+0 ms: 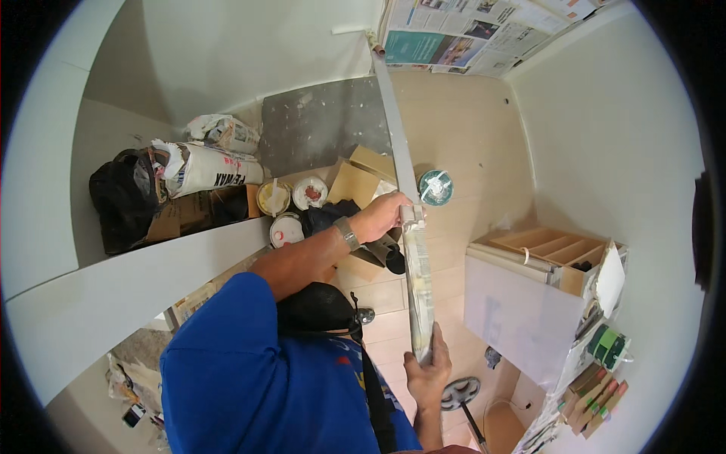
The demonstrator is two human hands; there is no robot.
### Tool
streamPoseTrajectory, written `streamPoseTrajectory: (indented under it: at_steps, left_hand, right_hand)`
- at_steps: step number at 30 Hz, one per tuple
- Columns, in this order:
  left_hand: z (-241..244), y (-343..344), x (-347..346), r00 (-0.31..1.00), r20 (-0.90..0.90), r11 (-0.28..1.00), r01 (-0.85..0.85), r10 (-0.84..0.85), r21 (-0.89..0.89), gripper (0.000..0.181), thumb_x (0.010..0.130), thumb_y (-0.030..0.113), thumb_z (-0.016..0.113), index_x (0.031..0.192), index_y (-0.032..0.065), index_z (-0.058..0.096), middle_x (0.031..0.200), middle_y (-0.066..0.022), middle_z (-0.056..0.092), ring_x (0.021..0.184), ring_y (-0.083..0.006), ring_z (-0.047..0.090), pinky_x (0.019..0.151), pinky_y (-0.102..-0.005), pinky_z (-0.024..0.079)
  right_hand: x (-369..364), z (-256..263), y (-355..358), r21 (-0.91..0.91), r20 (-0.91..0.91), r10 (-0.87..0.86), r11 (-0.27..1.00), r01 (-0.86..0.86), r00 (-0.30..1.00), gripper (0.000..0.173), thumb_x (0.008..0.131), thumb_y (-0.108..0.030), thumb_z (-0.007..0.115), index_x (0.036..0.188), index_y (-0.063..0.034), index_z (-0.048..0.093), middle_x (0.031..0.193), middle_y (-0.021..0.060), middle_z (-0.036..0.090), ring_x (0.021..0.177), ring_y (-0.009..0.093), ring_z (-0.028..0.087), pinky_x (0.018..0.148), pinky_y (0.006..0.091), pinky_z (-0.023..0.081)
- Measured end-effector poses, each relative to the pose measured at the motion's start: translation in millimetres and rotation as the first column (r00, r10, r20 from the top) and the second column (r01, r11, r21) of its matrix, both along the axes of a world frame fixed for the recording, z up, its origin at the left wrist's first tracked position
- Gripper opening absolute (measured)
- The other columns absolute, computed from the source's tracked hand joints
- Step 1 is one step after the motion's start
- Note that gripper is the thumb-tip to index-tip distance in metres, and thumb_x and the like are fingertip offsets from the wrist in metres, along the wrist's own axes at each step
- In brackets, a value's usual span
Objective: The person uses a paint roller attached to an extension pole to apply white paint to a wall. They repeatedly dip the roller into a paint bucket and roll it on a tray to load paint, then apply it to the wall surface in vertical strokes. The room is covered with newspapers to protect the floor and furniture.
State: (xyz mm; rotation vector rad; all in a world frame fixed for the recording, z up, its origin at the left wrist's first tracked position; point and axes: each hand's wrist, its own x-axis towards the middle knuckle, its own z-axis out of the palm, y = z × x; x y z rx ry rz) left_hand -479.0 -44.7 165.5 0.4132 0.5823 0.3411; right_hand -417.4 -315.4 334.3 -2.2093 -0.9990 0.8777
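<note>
My left hand (379, 217), with a watch at the wrist, grips the near part of a long bar where newspaper wrapping (418, 272) begins. My right hand (429, 371) is closed around the bar's lower, wrapped end. From my left hand a flat pale grey strip (397, 125) runs away towards the far wall. I cannot tell whether strip and wrapped part are one piece. Near the strip's far end is a small roller-like piece (374, 44). A teal-rimmed bucket (435, 187) stands on the floor just right of the strip.
Left of the bar are paint tubs (310, 193), cardboard (354, 184), a dark tube (388, 255) and a white sack (218, 170). A grey sheet (323, 125) covers floor beyond. At right stands a white cabinet (519, 303). Newspaper (454, 40) masks the far wall. A round-based stand (460, 392) is near my right hand.
</note>
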Motion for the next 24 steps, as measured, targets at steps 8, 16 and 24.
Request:
streamPoseTrajectory:
  at_steps: [8,16,24]
  left_hand:
    - [152.0,-32.1,1.1,0.978,0.202,0.992,0.022,-0.047,0.125,0.036,0.091,0.017,0.037,0.12,-0.0034,0.041,0.114,-0.018,0.055,0.111,-0.0256,0.053,0.099,-0.037,0.038]
    - [171.4,-26.8,7.2,0.972,0.234,0.99,-0.054,0.022,0.132,0.034,0.09,0.016,0.039,0.115,-0.0051,0.046,0.111,-0.0193,0.057,0.107,-0.0254,0.055,0.096,-0.0366,0.041]
    - [46.4,29.5,22.7,0.98,0.167,0.994,-0.106,0.105,-0.007,0.032,0.086,0.017,0.04,0.109,-0.0049,0.047,0.107,-0.0195,0.059,0.099,-0.0281,0.058,0.093,-0.0381,0.043]
  right_hand:
    - [-4.8,127.7,-58.9,0.03,-0.049,-0.115,0.993,0.117,0.992,0.072,0.062,0.004,0.062,0.13,0.009,0.039,0.114,0.0174,0.054,0.1,0.021,0.055,0.087,0.0303,0.043]
    - [-8.2,178.5,-24.0,-0.028,-0.063,-0.218,0.976,0.217,0.974,0.071,0.062,0.002,0.062,0.13,0.0082,0.041,0.113,0.0199,0.055,0.103,0.024,0.055,0.091,0.0315,0.041]
    - [18.2,81.0,39.0,0.063,0.159,0.102,0.992,-0.113,0.982,0.064,0.065,-0.004,0.065,0.126,0.0051,0.046,0.1,0.0269,0.059,0.091,0.036,0.059,0.083,0.0377,0.046]
